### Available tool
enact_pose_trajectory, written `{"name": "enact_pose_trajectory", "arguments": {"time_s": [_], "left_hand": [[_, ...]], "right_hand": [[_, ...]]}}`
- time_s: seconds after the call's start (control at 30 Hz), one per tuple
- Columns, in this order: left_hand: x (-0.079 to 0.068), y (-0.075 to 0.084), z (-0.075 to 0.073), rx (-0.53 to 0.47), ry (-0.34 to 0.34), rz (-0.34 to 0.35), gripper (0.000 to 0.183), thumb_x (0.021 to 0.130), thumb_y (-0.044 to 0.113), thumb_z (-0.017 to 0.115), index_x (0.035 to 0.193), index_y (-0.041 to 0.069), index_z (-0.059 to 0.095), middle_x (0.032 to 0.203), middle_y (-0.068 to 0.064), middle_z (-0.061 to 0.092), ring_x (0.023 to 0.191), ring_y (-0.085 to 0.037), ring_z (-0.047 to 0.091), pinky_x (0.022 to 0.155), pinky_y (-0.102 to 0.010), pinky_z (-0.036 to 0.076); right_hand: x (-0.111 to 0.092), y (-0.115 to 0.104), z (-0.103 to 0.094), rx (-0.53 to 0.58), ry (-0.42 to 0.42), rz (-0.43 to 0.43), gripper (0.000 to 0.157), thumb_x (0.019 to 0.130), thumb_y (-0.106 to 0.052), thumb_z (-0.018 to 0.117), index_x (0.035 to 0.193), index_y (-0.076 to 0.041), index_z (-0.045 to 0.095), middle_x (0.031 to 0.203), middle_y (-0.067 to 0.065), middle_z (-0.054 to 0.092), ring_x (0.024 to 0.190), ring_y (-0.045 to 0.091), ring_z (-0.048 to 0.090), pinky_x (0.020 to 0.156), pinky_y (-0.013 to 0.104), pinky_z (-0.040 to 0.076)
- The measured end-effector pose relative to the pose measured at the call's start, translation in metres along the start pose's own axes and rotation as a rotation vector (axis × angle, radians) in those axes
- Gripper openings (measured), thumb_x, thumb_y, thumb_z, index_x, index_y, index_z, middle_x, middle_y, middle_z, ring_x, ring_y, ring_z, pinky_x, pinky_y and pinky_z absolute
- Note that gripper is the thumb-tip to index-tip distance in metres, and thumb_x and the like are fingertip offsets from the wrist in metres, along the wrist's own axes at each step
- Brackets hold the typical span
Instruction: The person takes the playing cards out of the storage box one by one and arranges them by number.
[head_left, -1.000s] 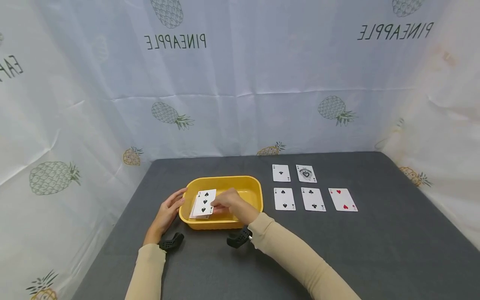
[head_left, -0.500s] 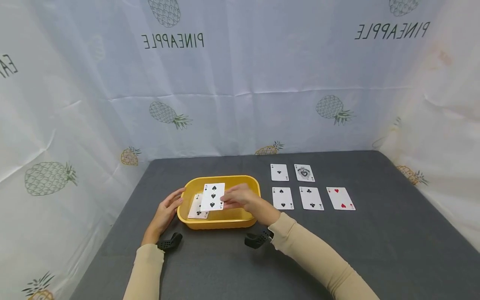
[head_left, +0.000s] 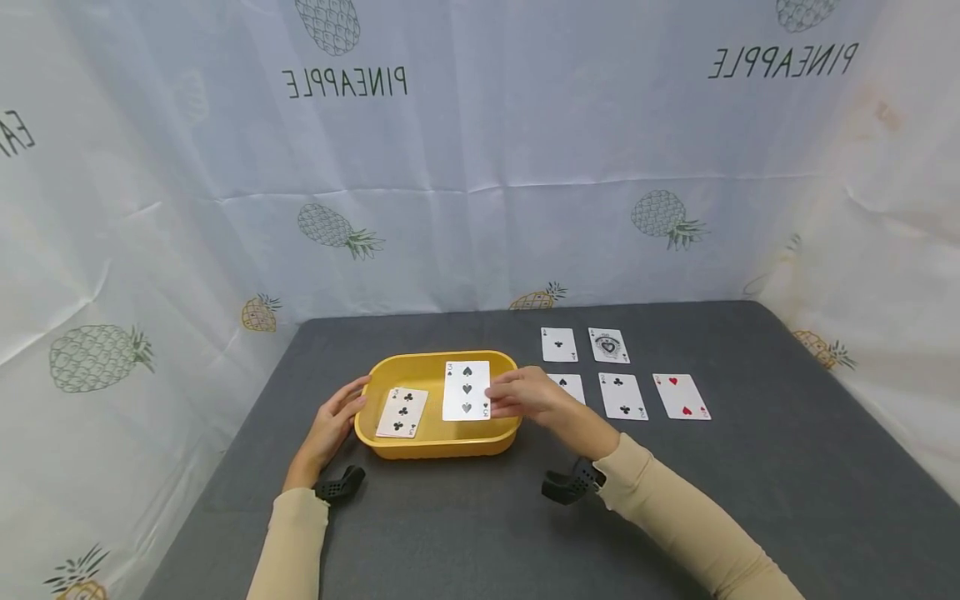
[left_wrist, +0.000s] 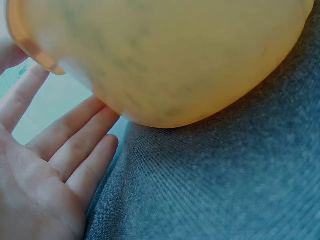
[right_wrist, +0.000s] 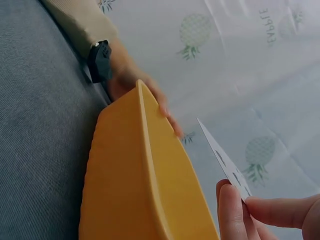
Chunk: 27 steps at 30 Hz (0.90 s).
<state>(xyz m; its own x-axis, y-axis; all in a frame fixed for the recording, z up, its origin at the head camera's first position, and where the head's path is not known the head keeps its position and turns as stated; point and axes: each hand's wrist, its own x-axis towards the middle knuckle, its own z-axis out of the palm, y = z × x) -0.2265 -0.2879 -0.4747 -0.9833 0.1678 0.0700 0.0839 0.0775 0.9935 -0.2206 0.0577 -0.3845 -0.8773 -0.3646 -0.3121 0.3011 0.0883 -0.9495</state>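
My right hand [head_left: 528, 395] pinches a three of spades [head_left: 466, 390] by its right edge, face up above the right half of a yellow plastic bin [head_left: 438, 450]. In the right wrist view the card [right_wrist: 224, 162] tilts edge-on between thumb and fingertips, higher than the bin's rim. My left hand [head_left: 332, 429] rests at the bin's left end, its fingers mostly straight against the wall, as the left wrist view shows. Inside the bin, at the left, lies a small stack of cards with a three of clubs [head_left: 402, 412] on top.
Right of the bin, an ace of clubs [head_left: 558, 344] and an ornate ace [head_left: 608, 345] lie in a back row. In front are a two of spades [head_left: 572, 387], partly behind my right hand, a two of clubs [head_left: 623, 396] and a two of hearts [head_left: 681, 396]. A pineapple-print curtain [head_left: 465, 242] surrounds the table.
My right hand has lifted the three of spades off the stack and carried it rightward, uncovering the three of clubs. My left hand has stayed at the bin.
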Motion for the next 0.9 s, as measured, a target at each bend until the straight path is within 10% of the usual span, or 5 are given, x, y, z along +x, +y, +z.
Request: {"name": "enact_pose_trajectory", "arguments": {"time_s": [0.9], "left_hand": [[0.003, -0.005, -0.003, 0.016, 0.008, -0.009, 0.055, 0.101, 0.025, 0.049, 0.146, -0.001, 0.033, 0.121, 0.024, 0.054, 0.111, 0.01, 0.055, 0.088, -0.011, 0.049]], "right_hand": [[-0.055, 0.062, -0.095, -0.036, 0.034, 0.077, 0.011, 0.09, -0.007, 0.062, 0.098, -0.001, 0.067, 0.073, -0.007, 0.065, 0.066, 0.004, 0.063, 0.066, 0.021, 0.058]]}}
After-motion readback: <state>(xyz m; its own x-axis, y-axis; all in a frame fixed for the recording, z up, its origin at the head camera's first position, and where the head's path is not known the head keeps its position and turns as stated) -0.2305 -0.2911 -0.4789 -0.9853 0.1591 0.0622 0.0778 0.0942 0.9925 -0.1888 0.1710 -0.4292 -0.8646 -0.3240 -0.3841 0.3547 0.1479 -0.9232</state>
